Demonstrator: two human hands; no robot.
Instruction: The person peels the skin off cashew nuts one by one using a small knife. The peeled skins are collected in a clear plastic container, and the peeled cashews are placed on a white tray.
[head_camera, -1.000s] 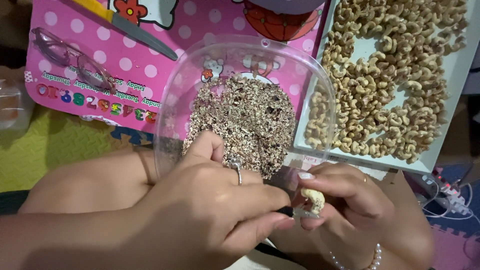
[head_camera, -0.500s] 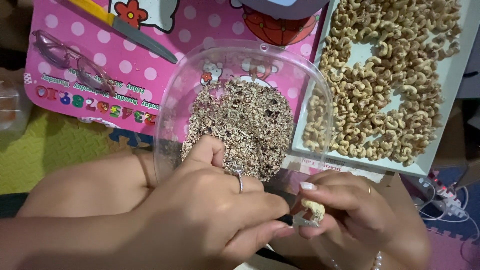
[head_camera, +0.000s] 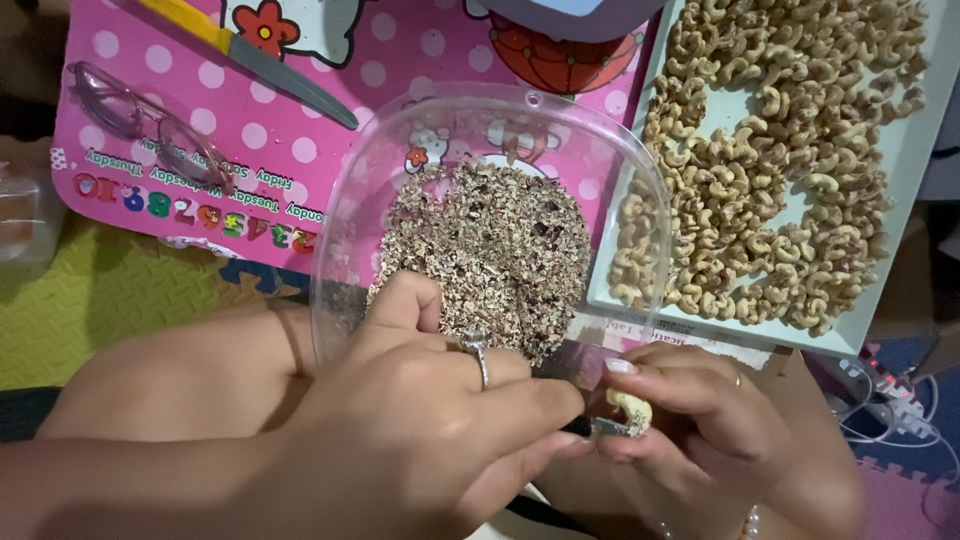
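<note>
the cashew nut (head_camera: 630, 408) now sits lower in the right hand (head_camera: 700, 430) fingers; the left hand (head_camera: 420, 440) grips a small blade (head_camera: 600, 427), scraping its skin.

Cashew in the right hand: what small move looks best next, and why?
Probably one more short scrape away from the fingers. The left hand presses a small blade against the cashew pinched in the right hand, right above the clear container of skin flakes.
</note>
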